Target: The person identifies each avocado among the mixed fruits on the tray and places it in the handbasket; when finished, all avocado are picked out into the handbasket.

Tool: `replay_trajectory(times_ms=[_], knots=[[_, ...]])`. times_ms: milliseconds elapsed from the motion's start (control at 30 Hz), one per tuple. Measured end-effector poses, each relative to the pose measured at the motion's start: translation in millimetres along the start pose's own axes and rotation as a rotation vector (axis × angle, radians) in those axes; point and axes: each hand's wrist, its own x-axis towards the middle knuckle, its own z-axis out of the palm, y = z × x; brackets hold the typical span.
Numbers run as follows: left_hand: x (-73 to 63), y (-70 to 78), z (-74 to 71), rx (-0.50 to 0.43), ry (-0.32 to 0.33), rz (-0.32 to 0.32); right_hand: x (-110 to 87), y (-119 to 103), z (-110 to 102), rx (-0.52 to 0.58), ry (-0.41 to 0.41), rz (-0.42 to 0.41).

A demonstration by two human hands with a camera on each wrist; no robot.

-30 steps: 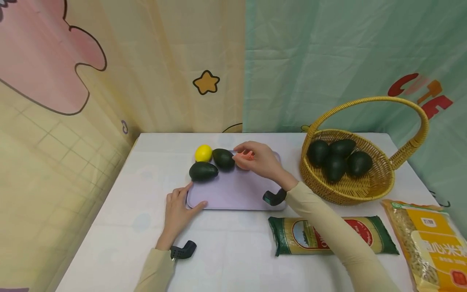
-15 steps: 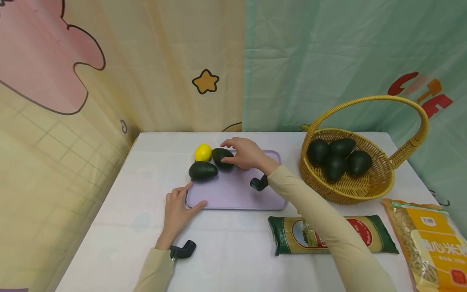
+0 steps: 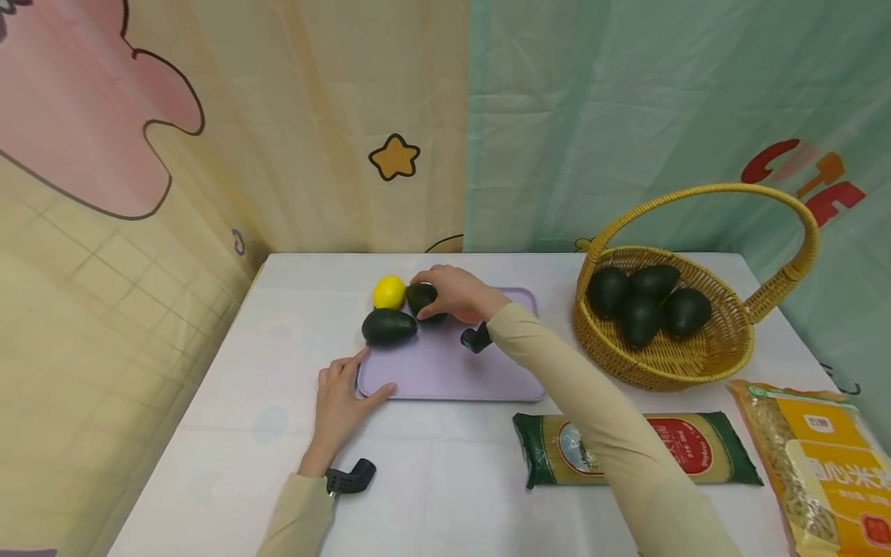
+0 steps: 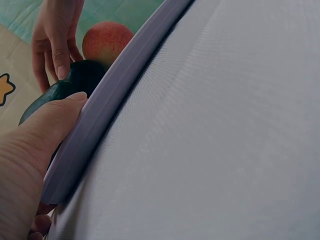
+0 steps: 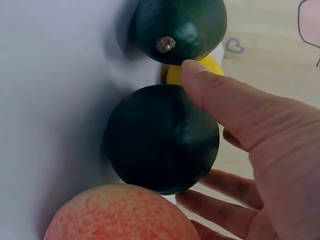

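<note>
My right hand (image 3: 455, 294) curves its thumb and fingers round a dark green avocado (image 5: 160, 142) at the tray's back. Beside it a peach (image 5: 122, 217) is mostly hidden by that hand in the head view. A second avocado (image 3: 388, 327) lies on the left part of the lilac tray (image 3: 452, 375), and a yellow lemon (image 3: 388, 292) sits behind it at the back left corner. My left hand (image 3: 341, 398) grips the tray's front left corner, thumb on the front rim and fingers along the left side.
A wicker basket (image 3: 696, 370) with a tall handle stands at the back right, several avocados (image 3: 640, 319) inside. In front of it lie a pack of noodles (image 3: 685, 445), partly under the right forearm, and a yellow bag of grain (image 3: 821, 472).
My right hand has left the peach, moved left and lowered round the back avocado. The left hand has stayed at the tray corner.
</note>
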Motion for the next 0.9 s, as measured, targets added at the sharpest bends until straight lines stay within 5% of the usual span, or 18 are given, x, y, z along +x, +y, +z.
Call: replay_trajectory(times_ms=[900], knots=[[-0.1, -0.6, 1.5, -0.005, 0.029, 0.034, 9.9, 9.8, 9.9, 0.107, 0.016, 0.014]])
